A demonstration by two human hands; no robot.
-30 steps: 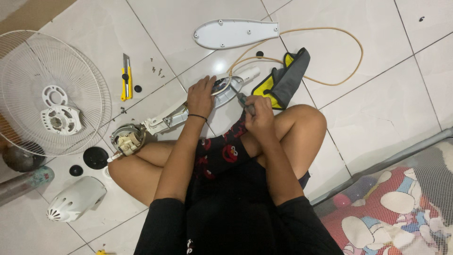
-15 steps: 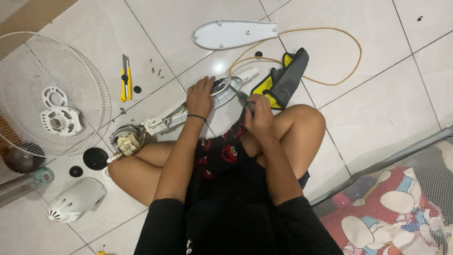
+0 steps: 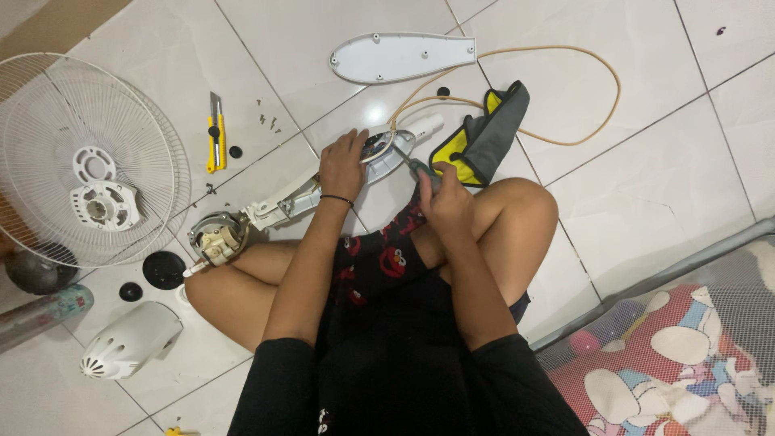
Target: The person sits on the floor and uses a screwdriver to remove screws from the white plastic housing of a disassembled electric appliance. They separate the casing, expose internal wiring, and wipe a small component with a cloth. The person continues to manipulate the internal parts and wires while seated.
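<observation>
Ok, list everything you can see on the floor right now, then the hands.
Fan grille: one, white, far left.
Utility knife: one, yellow, beside the grille.
Screws: a few, dark, right of the knife.
Base cover: one, white, top centre.
Cord: one, tan, looped at upper right.
Pouch: one, grey and yellow, by the right knee.
Fan body: one, white, motor end at left.
Motor cover: one, white, lower left.
Left hand: on the fan body.
Right hand: holds a screwdriver.

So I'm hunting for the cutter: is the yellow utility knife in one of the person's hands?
No, the yellow utility knife lies on the tiled floor, apart from both hands.
</observation>
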